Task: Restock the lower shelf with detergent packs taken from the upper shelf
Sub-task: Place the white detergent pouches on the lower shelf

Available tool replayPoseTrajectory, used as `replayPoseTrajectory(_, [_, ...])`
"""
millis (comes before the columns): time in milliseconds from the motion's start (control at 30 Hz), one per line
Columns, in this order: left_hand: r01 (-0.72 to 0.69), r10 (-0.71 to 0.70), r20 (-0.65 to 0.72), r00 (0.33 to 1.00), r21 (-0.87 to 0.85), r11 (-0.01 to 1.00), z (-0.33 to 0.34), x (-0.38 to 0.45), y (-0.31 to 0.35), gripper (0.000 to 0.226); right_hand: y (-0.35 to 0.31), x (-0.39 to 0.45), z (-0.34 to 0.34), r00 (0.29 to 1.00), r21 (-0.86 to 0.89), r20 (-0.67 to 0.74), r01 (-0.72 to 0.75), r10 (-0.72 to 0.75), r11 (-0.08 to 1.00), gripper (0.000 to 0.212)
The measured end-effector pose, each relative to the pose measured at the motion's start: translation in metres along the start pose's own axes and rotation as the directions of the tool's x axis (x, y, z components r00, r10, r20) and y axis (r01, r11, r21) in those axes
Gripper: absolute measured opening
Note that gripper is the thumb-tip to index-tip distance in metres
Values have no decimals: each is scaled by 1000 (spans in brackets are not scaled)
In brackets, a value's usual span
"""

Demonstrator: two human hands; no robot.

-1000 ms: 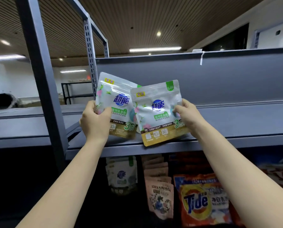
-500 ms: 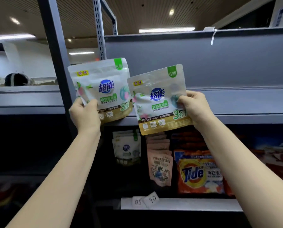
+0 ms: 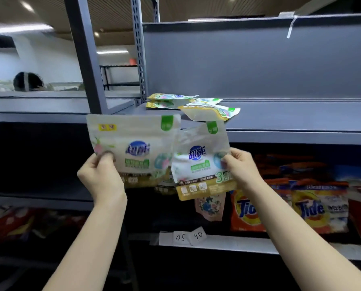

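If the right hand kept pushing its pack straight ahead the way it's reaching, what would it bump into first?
Probably the floral pouch hanging on the lower shelf, just behind the detergent pack that the right hand pinches. The Tide bags hang just to its right. Depth is hard to judge here.

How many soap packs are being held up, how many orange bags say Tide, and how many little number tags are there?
Held detergent packs: 2 (left-hand pack, right-hand pack)
Orange bags showing Tide: 2 (nearer Tide bag, farther Tide bag)
Number tags: 2 (05 tag, 90 tag)
Total: 6
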State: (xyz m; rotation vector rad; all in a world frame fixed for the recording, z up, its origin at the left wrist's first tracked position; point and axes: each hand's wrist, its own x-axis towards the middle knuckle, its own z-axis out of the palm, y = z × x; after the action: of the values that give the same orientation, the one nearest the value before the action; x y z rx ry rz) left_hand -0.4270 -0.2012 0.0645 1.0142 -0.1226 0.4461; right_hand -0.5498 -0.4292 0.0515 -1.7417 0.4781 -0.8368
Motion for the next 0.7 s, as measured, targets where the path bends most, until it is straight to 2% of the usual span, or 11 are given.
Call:
replayPoseTrajectory(133, [98, -97, -11, 995, 82, 992, -27, -12, -37, 29, 23, -4, 30, 993, -34, 102, -60, 63, 998, 28])
replayPoseTrajectory(267, [220, -228, 31, 973, 166, 961, -52, -12, -69, 34, 54, -2, 68, 981, -80, 113, -150, 159, 985, 18])
replayPoseTrajectory(333, [277, -295, 80, 952, 184, 943, -59, -12, -84, 37, 70, 1, 86, 963, -47, 108, -244, 248, 969, 17])
replayPoseTrajectory(400, [323, -349, 103, 932, 209, 923, -64, -10, -97, 34, 82, 4, 103, 928, -10, 128, -351, 350, 936, 28])
replayPoseTrajectory(467, [367, -397, 92, 913, 239, 899, -69, -7, -111, 31, 92, 11, 118, 903, -59, 144, -400, 405, 914, 35])
replayPoseTrajectory(567, [419, -455, 84, 887, 269, 867, -74, -2, -129, 30, 106, 23, 134, 881, 19, 102, -466, 462, 885, 33])
replayPoseTrajectory(700, [477, -524, 61, 850, 333, 813, -69, 5, -148, 29, 124, 30, 147, 843, 71, 142, -532, 519, 844, 22])
